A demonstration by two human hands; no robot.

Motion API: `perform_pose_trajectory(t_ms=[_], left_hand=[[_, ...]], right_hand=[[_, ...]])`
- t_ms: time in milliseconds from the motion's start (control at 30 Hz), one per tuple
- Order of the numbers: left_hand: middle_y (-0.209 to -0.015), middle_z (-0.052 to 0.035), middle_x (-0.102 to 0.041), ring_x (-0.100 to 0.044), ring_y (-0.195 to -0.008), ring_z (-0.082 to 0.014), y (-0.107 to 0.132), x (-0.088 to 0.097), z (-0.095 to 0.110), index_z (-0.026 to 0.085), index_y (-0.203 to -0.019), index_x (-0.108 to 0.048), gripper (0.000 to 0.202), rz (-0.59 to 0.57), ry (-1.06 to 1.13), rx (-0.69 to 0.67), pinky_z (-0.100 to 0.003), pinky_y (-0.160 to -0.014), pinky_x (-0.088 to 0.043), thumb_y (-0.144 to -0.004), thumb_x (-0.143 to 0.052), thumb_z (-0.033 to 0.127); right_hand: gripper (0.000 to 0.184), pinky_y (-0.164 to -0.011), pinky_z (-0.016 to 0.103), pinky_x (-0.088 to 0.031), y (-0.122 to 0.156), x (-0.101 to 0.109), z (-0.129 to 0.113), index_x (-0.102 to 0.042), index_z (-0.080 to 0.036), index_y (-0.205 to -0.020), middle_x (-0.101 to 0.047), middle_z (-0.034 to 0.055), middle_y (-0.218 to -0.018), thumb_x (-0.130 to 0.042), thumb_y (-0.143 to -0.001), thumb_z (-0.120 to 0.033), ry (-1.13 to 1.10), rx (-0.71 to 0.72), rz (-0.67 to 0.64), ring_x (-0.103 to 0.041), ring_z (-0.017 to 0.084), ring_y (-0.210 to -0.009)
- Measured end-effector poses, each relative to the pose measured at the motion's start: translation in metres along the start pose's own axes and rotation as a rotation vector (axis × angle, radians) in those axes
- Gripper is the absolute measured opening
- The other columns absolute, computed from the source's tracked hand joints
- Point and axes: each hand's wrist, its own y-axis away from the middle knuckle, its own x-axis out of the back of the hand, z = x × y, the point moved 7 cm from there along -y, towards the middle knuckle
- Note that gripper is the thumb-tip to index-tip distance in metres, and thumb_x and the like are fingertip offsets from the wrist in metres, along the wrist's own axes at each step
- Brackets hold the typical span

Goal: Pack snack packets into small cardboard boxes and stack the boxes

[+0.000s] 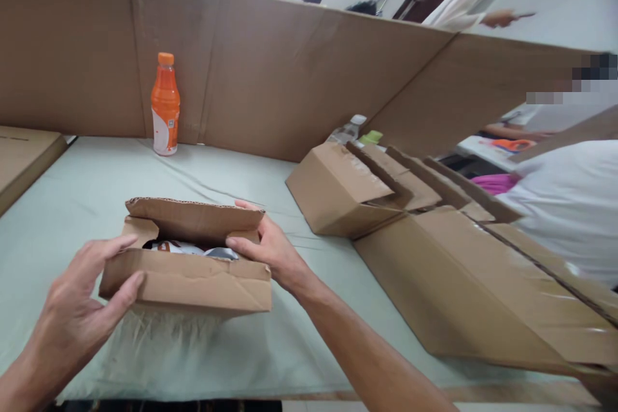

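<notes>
A small cardboard box (203, 293) stands on the pale green cloth in front of me, its flaps partly raised. White packets with dark and brown print (181, 248) show through the gap in its top. My left hand (89, 293) grips the box's left end, thumb against the front flap and a finger over the left edge. At the other end, my right hand (265, 244) holds the right side, its thumb on the short flap and its fingers behind the box.
An orange drink bottle (165, 106) stands near the tall cardboard wall (299, 71). Larger open cartons (463, 290) line the right, with a clear bottle (348, 130) behind them. A flat carton (26, 158) lies at left. Other people are beyond the wall at right.
</notes>
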Motion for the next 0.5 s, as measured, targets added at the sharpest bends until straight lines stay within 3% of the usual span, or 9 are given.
perform_pose_trajectory(t_ms=[100, 167, 233, 267, 333, 433, 500], left_hand=[[-0.144, -0.0116, -0.057, -0.06, -0.135, -0.0338, -0.005, -0.002, 0.005, 0.03, -0.146, -0.051, 0.041, 0.016, -0.033, -0.048, -0.052, -0.11, -0.056, -0.105, -0.055, 0.035], [-0.161, -0.0148, -0.043, -0.049, -0.147, -0.0406, -0.004, -0.003, 0.003, 0.033, -0.156, -0.04, 0.054, 0.018, -0.065, -0.043, -0.061, -0.113, -0.053, -0.105, -0.056, 0.038], [-0.169, -0.0153, -0.033, -0.045, -0.15, -0.0434, -0.001, -0.004, -0.003, 0.035, -0.162, -0.033, 0.061, 0.01, -0.065, -0.022, -0.064, -0.11, -0.055, -0.105, -0.056, 0.041], [-0.171, -0.0145, -0.031, -0.046, -0.149, -0.043, 0.0, -0.006, -0.005, 0.036, -0.161, -0.034, 0.059, -0.007, -0.056, -0.014, -0.063, -0.108, -0.057, -0.106, -0.055, 0.041], [-0.171, -0.0104, -0.034, -0.049, -0.148, -0.0387, 0.002, -0.013, -0.011, 0.037, -0.153, -0.046, 0.047, -0.076, -0.021, -0.013, -0.058, -0.107, -0.059, -0.107, -0.054, 0.038], [-0.162, -0.0044, -0.049, -0.053, -0.145, -0.0316, 0.003, -0.021, -0.015, 0.035, -0.133, -0.063, 0.028, -0.114, 0.06, -0.048, -0.053, -0.113, -0.056, -0.107, -0.052, 0.038], [-0.157, -0.0034, -0.056, -0.053, -0.145, -0.0296, 0.002, -0.021, -0.017, 0.033, -0.128, -0.066, 0.026, -0.082, 0.105, -0.054, -0.052, -0.117, -0.052, -0.107, -0.052, 0.039]], right_hand=[[0.084, -0.113, 0.049, -0.051, 0.008, 0.006, -0.004, -0.047, -0.025, -0.156, -0.059, 0.0144, -0.154, -0.077, -0.084, -0.058, -0.035, 0.082, 0.041, -0.064, 0.031, -0.132], [0.056, -0.115, 0.048, -0.049, 0.017, 0.014, -0.017, -0.061, -0.031, -0.143, -0.059, 0.01, -0.156, -0.071, -0.093, -0.053, -0.038, 0.241, 0.078, -0.061, 0.029, -0.136], [0.029, -0.118, 0.05, -0.046, 0.03, 0.017, -0.032, -0.074, -0.031, -0.122, -0.068, 0.007, -0.146, -0.06, -0.102, -0.047, 0.005, 0.432, 0.05, -0.059, 0.029, -0.14], [0.028, -0.119, 0.051, -0.044, 0.038, 0.016, -0.038, -0.076, -0.031, -0.116, -0.072, 0.0067, -0.139, -0.056, -0.105, -0.046, 0.062, 0.52, 0.011, -0.059, 0.029, -0.14], [0.035, -0.119, 0.054, -0.043, 0.053, 0.01, -0.044, -0.074, -0.03, -0.123, -0.074, 0.0081, -0.136, -0.052, -0.106, -0.052, 0.232, 0.655, -0.08, -0.059, 0.031, -0.141], [0.068, -0.12, 0.055, -0.042, 0.072, 0.0, -0.043, -0.052, -0.025, -0.155, -0.061, 0.0143, -0.154, -0.05, -0.102, -0.068, 0.5, 0.767, -0.146, -0.05, 0.033, -0.149], [0.072, -0.121, 0.055, -0.041, 0.079, -0.005, -0.042, -0.041, -0.022, -0.162, -0.055, 0.0167, -0.16, -0.049, -0.104, -0.064, 0.653, 0.807, -0.145, -0.044, 0.032, -0.153]])
